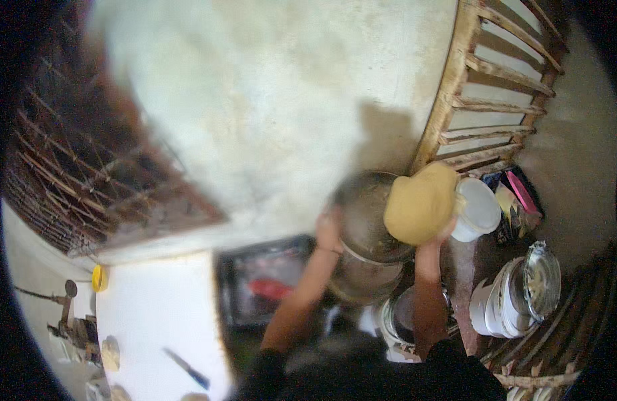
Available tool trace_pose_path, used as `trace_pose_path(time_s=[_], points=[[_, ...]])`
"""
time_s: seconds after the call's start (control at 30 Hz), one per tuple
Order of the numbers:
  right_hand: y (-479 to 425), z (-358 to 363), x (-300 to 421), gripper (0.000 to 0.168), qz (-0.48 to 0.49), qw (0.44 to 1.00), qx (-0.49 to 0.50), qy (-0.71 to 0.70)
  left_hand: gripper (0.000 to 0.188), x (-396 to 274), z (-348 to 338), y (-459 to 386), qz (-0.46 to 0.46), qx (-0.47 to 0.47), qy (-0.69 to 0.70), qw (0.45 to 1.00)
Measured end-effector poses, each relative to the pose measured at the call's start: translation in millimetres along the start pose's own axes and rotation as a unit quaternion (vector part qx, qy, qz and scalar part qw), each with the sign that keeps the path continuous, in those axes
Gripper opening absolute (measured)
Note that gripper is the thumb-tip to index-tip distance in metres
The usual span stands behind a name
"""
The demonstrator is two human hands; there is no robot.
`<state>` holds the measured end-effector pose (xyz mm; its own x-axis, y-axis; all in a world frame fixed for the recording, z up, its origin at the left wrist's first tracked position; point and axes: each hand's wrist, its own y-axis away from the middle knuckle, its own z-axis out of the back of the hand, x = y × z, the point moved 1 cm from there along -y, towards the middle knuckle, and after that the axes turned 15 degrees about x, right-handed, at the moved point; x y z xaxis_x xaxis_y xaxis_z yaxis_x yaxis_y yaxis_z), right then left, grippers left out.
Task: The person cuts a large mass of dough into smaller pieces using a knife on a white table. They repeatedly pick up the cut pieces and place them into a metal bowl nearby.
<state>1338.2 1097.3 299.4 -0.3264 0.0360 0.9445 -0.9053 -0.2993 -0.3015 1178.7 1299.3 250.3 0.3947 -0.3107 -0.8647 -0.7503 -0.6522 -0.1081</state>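
Note:
At the near side of a pale wall, my left hand point(329, 228) grips the left rim of a large round metal pot point(363, 215). The pot is tilted, and its dark inside faces up. My right hand point(445, 229) holds a smooth, yellow, rounded lump point(422, 203) over the pot's right edge. The lump hides most of my right fingers, and its material cannot be made out for certain. Just right of that hand stands a white plastic bucket point(476, 208). Below the pot is another round vessel point(408, 313), partly covered by my right forearm.
A black tray point(228, 295) with a red object point(269, 289) lies left of my arm. On the white tabletop point(158, 306) rests a knife point(187, 369). Stacked buckets point(499, 306) with a metal bowl point(541, 280) stand right. A wooden ladder-like rack point(494, 105) leans against the wall.

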Motion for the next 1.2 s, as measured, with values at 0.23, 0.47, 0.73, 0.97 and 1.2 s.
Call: trace_pose_path(time_s=[0.23,0.47,0.73,0.97,1.2], points=[[91.5,15.2,84.1,0.050,0.106,0.969,0.154,0.161,0.037,-37.0,21.7,53.5,-0.110,-0.161,-0.257,0.947],[215.6,-45.9,234.5,0.048,0.343,0.682,0.580,0.284,0.078,-3.9,14.0,283.3,0.172,0.179,-0.133,0.960],[421.9,-178.0,324.0,0.051,0.500,0.298,0.811,0.046,0.094,-136.4,125.5,473.8,-0.173,0.009,0.493,0.853],[477.0,-210.5,404.3,0.037,0.438,0.475,0.694,-0.316,0.053,-339.7,278.3,598.9,-0.348,-0.305,-0.139,0.875],[535.2,-275.9,399.6,0.048,0.441,0.440,0.740,-0.252,0.100,-422.8,400.4,633.4,0.188,-0.352,-0.733,0.550]])
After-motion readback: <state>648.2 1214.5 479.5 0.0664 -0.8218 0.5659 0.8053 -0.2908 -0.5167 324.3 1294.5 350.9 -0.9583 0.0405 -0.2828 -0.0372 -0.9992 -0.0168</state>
